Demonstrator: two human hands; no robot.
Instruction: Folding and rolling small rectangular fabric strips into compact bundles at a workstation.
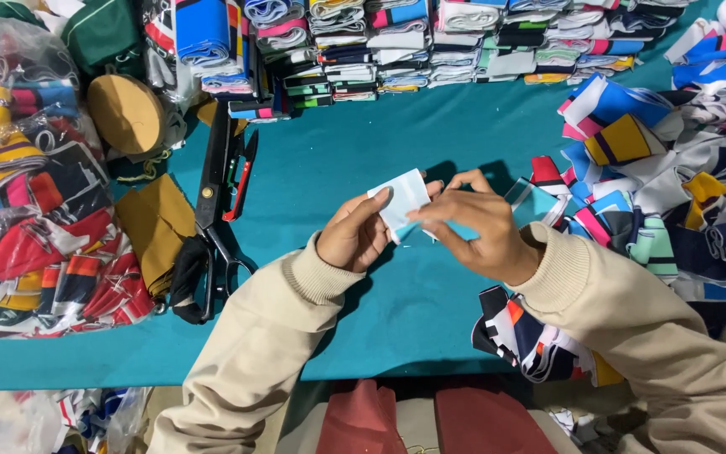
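Both of my hands meet over the middle of a teal cloth-covered table (338, 151). My left hand (353, 234) pinches the left edge of a small white and light-blue fabric piece (403, 198). From the right, my right hand (472, 225) grips the same piece, its fingers folded over the lower edge. The piece is held just above the table surface. Both arms wear beige sleeves.
Large black scissors (210, 202) and a small red-handled cutter (239, 181) lie left of my hands. Clear bags of coloured striped fabric (35, 219) fill the left. Folded stacks (397, 42) line the far edge; a loose pile of striped pieces (674, 168) lies right.
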